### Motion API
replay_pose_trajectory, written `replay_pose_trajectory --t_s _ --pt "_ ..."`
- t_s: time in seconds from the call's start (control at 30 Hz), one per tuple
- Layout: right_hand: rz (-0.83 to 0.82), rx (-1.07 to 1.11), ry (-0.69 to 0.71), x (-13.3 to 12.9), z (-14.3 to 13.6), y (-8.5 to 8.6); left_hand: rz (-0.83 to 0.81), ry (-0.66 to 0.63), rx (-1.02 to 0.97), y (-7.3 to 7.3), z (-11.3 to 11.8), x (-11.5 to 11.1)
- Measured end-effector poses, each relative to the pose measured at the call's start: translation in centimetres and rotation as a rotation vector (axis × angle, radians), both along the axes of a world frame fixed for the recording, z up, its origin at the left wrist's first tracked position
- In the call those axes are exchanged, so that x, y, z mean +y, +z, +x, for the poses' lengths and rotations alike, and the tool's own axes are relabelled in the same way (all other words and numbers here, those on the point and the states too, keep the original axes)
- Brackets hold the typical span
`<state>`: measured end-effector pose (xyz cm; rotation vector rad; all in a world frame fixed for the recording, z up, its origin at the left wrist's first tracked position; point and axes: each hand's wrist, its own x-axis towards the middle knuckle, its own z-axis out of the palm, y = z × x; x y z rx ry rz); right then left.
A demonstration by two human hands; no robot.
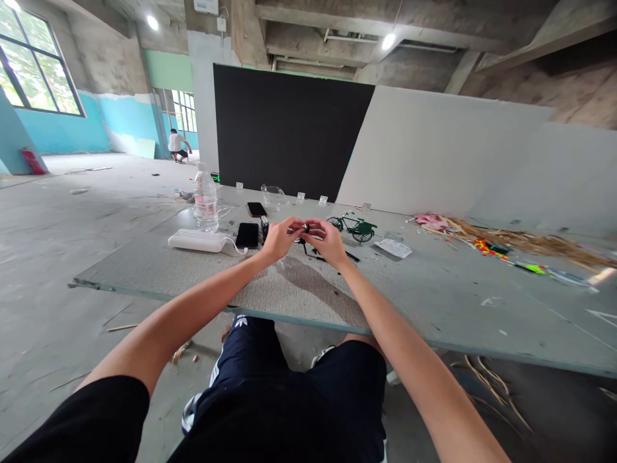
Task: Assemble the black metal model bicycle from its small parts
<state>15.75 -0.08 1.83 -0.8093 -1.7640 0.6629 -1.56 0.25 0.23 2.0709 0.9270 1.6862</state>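
My left hand and my right hand meet fingertip to fingertip above the grey table. Between their pinched fingers is a small dark part, too small to make out fully. Below and behind my hands lie thin black pieces, partly hidden by my fingers. A black spoked piece stands just left of my left hand. To the right of my right hand, a small green model bicycle stands upright beside a white paper sheet.
On the left are a clear bottle, a white power strip or bank with a cable, and two dark phones. Dry strands lie at right. Black and white panels stand behind. A person crouches far off.
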Motion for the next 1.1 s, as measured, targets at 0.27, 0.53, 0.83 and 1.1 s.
replay_pose_trajectory --t_s 0.27,0.53,0.83,1.1 --pt "0.037 0.003 -0.034 -0.32 -0.21 0.28 0.035 0.072 0.044 0.42 0.14 -0.28" --pt "0.036 -0.010 -0.045 -0.45 -0.19 0.43 0.025 0.076 0.029 0.20 0.24 -0.09" --pt "0.028 -0.010 -0.031 -0.40 -0.08 0.26 0.050 0.048 0.018 0.15 0.06 -0.06" --pt "0.050 0.021 -0.040 0.24 0.17 -0.14 0.048 0.077 0.044 0.04 -0.16 0.08"
